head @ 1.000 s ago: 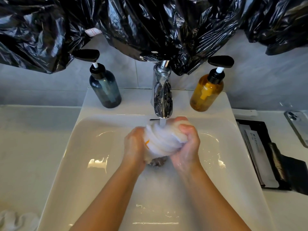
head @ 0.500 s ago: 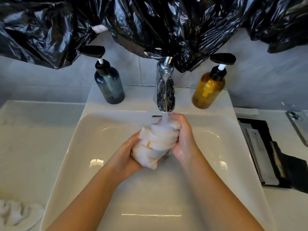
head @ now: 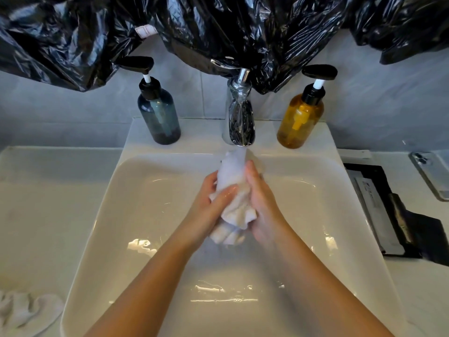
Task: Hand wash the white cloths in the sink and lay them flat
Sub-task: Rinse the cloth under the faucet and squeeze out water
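A bunched, wet white cloth point(head: 230, 176) is held upright over the white sink point(head: 136, 200), its top end under the water running from the chrome tap point(head: 239, 117). My left hand point(head: 209, 207) grips its left side, thumb wrapped across the front. My right hand point(head: 261, 203) clasps its right side, fingers pointing up along it. The cloth's lower end hangs below both hands. A second crumpled white cloth point(head: 26, 310) lies on the counter at the lower left.
A blue pump bottle point(head: 159, 117) and an amber pump bottle point(head: 300, 120) flank the tap on the sink's back ledge. Black plastic sheeting point(head: 218, 27) hangs above. A black tray point(head: 386, 210) and a phone point(head: 432, 173) lie on the right counter.
The cloth has turned from a twisted roll into a more upright, looser bundle. Both hands shifted their hold, the right hand's fingers now lying up along it.
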A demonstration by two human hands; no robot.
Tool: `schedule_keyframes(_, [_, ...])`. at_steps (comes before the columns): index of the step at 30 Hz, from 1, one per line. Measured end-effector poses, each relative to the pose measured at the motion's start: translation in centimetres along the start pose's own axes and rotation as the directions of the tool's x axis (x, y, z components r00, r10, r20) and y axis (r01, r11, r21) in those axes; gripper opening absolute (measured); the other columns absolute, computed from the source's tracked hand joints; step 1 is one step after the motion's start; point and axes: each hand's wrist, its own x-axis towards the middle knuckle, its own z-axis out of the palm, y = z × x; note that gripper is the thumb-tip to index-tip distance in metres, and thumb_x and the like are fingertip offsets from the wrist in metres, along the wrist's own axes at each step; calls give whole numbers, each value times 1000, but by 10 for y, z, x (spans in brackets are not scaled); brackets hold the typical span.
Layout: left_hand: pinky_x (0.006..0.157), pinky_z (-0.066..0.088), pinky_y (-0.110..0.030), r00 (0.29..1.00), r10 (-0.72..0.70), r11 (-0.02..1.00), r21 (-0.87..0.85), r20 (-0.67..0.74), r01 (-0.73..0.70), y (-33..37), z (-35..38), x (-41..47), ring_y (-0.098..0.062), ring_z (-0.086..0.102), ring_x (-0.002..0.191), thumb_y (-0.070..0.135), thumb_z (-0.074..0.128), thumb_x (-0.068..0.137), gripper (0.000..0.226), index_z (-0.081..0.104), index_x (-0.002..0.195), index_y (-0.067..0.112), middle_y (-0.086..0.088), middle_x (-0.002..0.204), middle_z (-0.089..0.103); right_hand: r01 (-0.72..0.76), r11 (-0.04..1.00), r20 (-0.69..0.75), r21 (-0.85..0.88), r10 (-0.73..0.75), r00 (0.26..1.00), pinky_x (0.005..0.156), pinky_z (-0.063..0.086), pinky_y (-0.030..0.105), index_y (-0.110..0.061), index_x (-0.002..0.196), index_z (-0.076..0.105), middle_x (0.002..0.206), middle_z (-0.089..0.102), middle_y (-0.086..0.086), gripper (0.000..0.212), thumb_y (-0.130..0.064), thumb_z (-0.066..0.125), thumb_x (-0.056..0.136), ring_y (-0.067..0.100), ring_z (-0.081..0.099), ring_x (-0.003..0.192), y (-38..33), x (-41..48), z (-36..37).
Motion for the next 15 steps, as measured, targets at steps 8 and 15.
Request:
schedule_keyframes(8, [76,54,-21,994,110,993,-43,-9,-111,-7,17,8,-9,69,96,23,61,80,41,52,120,24,9,103,71,134,963,-7,-233,-140,990,83,58,30,-23,127,55,115,69,10,40,-52,49,100,20,70,102,-9,-4,-11])
schedule_keyframes(15, [79,57,-26,987,9,1000,5,-161,-9,-10,6,12,-9,68,99,56,65,68,60,52,120,30,8,111,66,200,948,250,-246,-137,959,97,56,39,-36,145,44,130,67,1,71,-50,67,79,16,68,115,7,-7,-26])
